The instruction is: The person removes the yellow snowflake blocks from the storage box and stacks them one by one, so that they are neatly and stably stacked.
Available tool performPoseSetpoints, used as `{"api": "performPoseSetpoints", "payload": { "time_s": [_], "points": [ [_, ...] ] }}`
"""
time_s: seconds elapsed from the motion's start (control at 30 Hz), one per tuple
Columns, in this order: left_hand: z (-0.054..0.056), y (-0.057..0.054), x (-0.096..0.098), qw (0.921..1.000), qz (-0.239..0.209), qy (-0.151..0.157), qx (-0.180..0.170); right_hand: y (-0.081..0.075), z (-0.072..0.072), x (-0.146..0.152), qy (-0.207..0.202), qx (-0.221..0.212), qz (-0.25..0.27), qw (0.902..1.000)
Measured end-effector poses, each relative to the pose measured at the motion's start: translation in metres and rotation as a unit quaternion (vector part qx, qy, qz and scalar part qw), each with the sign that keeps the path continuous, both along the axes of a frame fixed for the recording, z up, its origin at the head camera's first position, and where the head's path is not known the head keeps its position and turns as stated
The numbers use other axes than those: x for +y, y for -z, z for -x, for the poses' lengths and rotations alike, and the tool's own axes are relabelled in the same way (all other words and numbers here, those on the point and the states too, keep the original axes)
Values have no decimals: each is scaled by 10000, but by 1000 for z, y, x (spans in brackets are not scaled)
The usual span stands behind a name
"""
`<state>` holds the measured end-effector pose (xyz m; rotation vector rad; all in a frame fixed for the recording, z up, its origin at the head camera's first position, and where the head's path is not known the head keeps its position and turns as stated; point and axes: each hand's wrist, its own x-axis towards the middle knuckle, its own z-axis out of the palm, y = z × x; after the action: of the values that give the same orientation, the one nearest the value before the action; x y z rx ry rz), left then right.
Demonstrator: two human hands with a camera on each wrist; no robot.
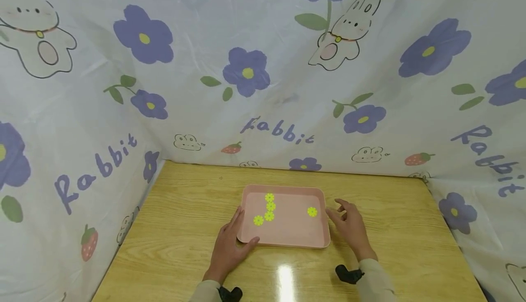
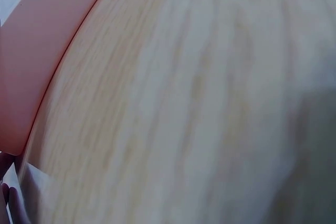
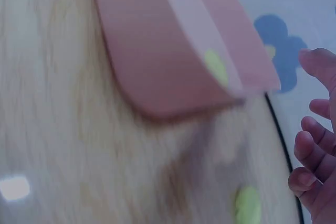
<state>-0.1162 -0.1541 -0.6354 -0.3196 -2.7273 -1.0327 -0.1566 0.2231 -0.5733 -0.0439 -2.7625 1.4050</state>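
A shallow pink tray (image 1: 287, 236) lies on the table. Inside it, several yellow-green flower-shaped pieces (image 1: 269, 216) form a bent row on the left, and a single flower-shaped piece (image 1: 312, 211) sits near the right wall. My left hand (image 1: 230, 249) rests at the tray's front left corner, fingers extended along the left side and thumb at the front rim. Beside the right rim is my right hand (image 1: 351, 226), its fingers loosely bent and no object visible in them. The right wrist view shows another yellow-green piece (image 3: 248, 205) on the table outside the tray, blurred.
The wooden table (image 1: 185, 201) extends around the tray. Behind it and on both sides hangs a white cloth (image 1: 279, 106) printed with rabbits and purple flowers. Light reflects off the table (image 1: 285, 281) near its front. Each wrist carries a black device (image 1: 348, 274).
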Motion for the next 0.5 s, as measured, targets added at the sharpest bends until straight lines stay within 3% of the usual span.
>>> {"api": "performPoseSetpoints", "payload": {
  "time_s": [0.23, 0.5],
  "points": [
    [0, 0, 0, 10000, 16, 43, -1, -9, 4, -26, -194, 314, 94, 9993],
    [0, 0, -1, 9999, 65, 12, 76, -4, 7, -52, -444, 468, 75, 9979]
  ]
}}
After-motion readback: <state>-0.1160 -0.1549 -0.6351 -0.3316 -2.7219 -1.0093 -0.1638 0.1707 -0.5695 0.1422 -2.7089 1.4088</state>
